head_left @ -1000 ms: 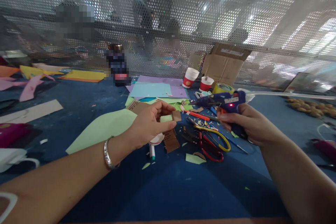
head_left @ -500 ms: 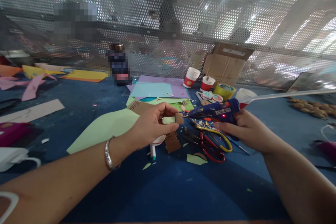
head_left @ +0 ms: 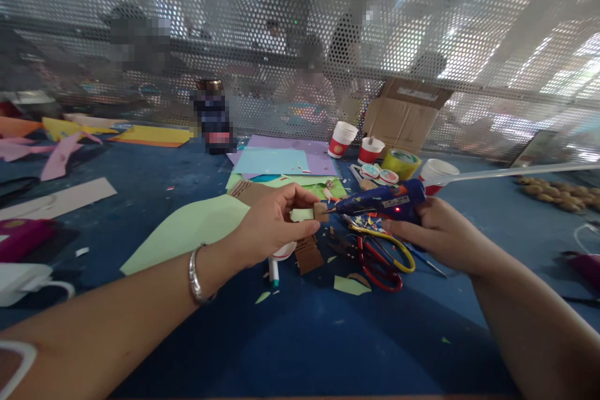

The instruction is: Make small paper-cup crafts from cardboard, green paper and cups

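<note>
Between the thumb and fingers of my left hand [head_left: 276, 219] is a small brown cardboard piece [head_left: 321, 212] with a pale green strip [head_left: 302, 215] beside it. My right hand [head_left: 447, 231] is wrapped round a blue hot glue gun [head_left: 389, 199], its red light lit and a long clear glue stick [head_left: 510, 172] coming out of the back. The gun's nozzle points left and sits at the cardboard piece; whether it touches I cannot tell. Below lie red-handled pliers [head_left: 382, 272], yellow-handled scissors [head_left: 398, 247], corrugated cardboard scraps [head_left: 309, 255] and a white marker [head_left: 273, 270].
Paper cups [head_left: 342, 139], yellow tape [head_left: 400, 164] and a cardboard box [head_left: 403, 115] stand at the back. Coloured paper sheets [head_left: 269, 160] lie mid-table, a large green sheet [head_left: 187, 231] to the left. A dark bottle [head_left: 213, 115] stands before the perforated metal screen [head_left: 262, 44].
The glue gun has shifted very slightly left and down at the cardboard piece. My left hand stays in place. Behind the screen, people have moved.
</note>
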Available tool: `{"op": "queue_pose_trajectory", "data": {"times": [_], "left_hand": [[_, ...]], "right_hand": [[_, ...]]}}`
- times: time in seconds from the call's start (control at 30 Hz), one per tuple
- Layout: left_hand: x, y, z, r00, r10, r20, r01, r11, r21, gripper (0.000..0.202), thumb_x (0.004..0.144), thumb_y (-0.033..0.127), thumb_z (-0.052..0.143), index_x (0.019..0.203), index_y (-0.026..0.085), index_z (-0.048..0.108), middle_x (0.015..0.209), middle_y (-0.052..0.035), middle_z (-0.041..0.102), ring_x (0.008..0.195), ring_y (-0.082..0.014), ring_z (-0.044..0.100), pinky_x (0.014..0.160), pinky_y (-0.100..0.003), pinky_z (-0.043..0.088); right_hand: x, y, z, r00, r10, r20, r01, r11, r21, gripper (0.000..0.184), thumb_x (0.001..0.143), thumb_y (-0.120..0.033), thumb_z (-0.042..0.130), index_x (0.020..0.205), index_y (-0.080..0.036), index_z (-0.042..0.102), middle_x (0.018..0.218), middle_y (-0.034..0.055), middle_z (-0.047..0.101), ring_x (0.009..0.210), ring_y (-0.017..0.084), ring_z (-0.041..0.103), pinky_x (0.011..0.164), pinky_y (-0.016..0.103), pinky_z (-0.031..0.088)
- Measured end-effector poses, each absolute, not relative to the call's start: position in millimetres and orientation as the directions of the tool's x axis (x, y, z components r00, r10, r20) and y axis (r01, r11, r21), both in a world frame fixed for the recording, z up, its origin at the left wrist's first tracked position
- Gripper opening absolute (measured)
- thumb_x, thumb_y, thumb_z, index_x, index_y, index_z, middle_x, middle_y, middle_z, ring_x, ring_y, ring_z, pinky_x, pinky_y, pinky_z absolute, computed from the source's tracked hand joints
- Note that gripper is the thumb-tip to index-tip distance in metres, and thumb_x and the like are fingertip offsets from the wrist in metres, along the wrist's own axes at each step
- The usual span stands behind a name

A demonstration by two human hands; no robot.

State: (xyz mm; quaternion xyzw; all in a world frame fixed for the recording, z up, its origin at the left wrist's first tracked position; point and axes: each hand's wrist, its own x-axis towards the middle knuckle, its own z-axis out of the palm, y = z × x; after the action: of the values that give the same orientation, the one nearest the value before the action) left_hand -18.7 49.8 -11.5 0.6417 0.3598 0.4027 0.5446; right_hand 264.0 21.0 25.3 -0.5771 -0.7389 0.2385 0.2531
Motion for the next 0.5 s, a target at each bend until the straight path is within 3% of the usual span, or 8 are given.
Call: {"op": "queue_pose_trajectory", "data": {"times": [0.5], "left_hand": [[-18.8, 51.2, -14.6, 0.42, 0.898, 0.131, 0.03, -0.158, 0.987, 0.037, 0.073, 0.026, 0.083, 0.103, 0.018, 0.063, 0.102, -0.0063, 0.073, 0.091, -0.0201, 0.071, 0.079, -0.033, 0.056]], "right_hand": [[263.6, 22.3, 26.5, -0.186, 0.98, 0.076, 0.82, 0.198, -0.537, 0.049, 0.076, -0.057, 0.06, 0.048, -0.023, 0.04, 0.053, 0.0006, 0.045, 0.051, 0.013, 0.038, 0.045, 0.028, 0.032]]}}
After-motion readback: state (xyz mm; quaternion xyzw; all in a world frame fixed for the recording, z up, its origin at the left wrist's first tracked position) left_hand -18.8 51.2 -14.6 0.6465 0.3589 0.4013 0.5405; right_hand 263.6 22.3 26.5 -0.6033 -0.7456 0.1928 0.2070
